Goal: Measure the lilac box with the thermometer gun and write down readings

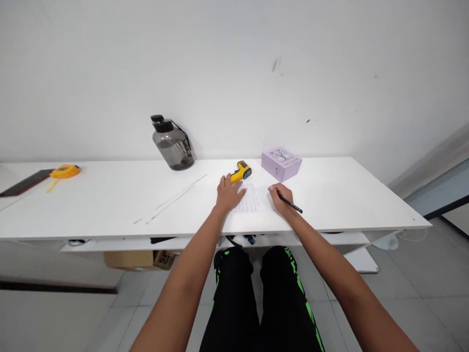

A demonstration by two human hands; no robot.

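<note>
A sheet of paper (251,199) with lines of handwriting lies on the white desk. My left hand (227,194) rests flat at its left side with fingers spread. Its fingertips reach the handle of a yellow and black infrared thermometer (241,171), lying just beyond the paper's top. At the right part of the sheet, my right hand (281,198) is closed around a black pencil (293,205), whose back end points towards me. The pencil's tip is mostly hidden by my fingers.
A purple box (281,164) sits near the wall, beyond my right hand. Further left stands a grey water bottle (172,144) with a black lid. An orange tape measure (65,171) lies by a dark flat panel (27,183). Below the desktop is a cardboard box (130,259).
</note>
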